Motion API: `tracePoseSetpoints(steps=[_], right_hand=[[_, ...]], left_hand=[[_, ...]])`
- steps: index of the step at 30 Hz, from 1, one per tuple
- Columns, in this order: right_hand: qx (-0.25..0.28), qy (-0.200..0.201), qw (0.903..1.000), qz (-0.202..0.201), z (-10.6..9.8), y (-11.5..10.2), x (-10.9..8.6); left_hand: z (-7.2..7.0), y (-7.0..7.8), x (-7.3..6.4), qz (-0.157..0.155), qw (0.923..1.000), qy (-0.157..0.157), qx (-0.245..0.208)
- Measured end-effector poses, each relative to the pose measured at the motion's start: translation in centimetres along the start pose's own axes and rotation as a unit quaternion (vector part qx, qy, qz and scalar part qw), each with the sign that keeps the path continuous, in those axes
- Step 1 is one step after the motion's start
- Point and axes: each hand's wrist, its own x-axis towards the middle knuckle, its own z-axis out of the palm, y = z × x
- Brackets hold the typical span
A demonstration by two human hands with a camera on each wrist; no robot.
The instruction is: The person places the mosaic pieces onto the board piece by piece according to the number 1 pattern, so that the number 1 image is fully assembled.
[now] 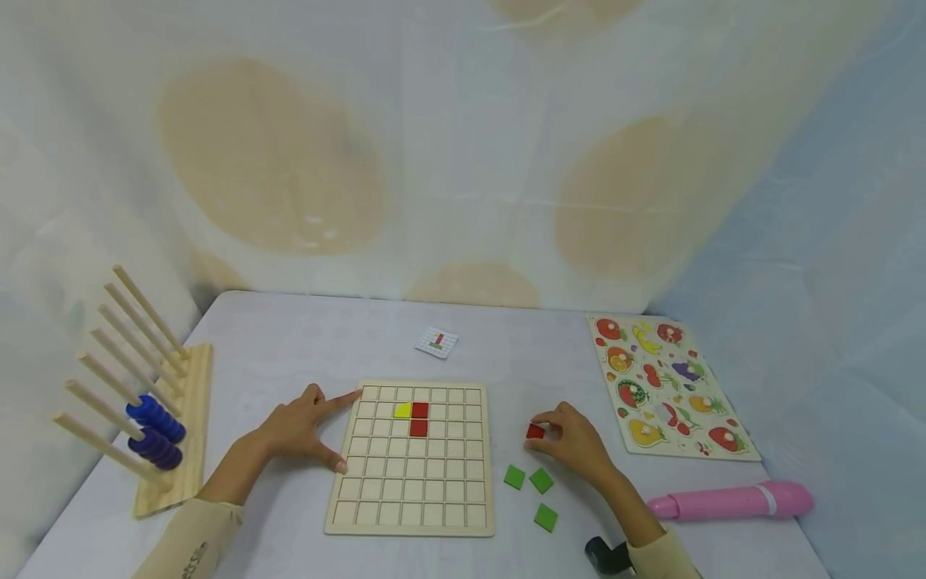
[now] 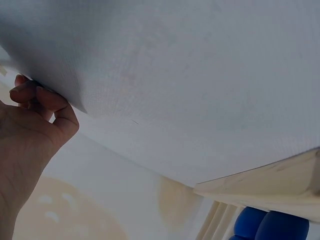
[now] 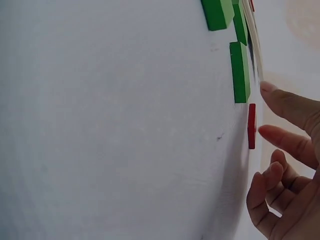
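A square wooden grid board (image 1: 415, 527) lies flat on the table. In its upper cells sit a yellow piece (image 1: 403, 410) and two red tiles (image 1: 419, 428). My left hand (image 1: 300, 426) rests at the board's left edge, index finger and thumb spread along it; the left wrist view shows its other fingers bent. To the right of the board, my right hand (image 1: 575, 446) has thumb and index finger around a loose red tile (image 1: 535, 432). In the right wrist view that tile (image 3: 251, 126) lies on the table, the index fingertip right beside it and the thumb apart.
Several green tiles (image 1: 546, 517) lie near my right hand. A small pattern card (image 1: 437, 342) is behind the board. On the left stands a wooden peg rack (image 1: 195, 402) with blue beads (image 1: 155, 418). A fruit puzzle (image 1: 673, 386), pink cylinder (image 1: 731, 503) and black object (image 1: 608, 555) are right.
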Motion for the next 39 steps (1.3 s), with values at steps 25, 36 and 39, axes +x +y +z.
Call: tracePoseSetpoints(steps=[25,36,39], right_hand=[[-0.014,0.033,0.9993,-0.005,0.2,-0.5,-0.4],[0.036,0.022,0.9979,-0.049,1.4,-3.0,-0.2],[0.048,0.017,0.9968,-0.061,1.7,-3.7,-0.1]], left_hand=[[0.2,-0.3,0.1,0.004,1.0,0.007,0.002],[0.2,-0.3,0.1,0.004,0.9999,0.006,0.008],[0.3,-0.3,0.1,0.002,1.0,0.004,0.006]])
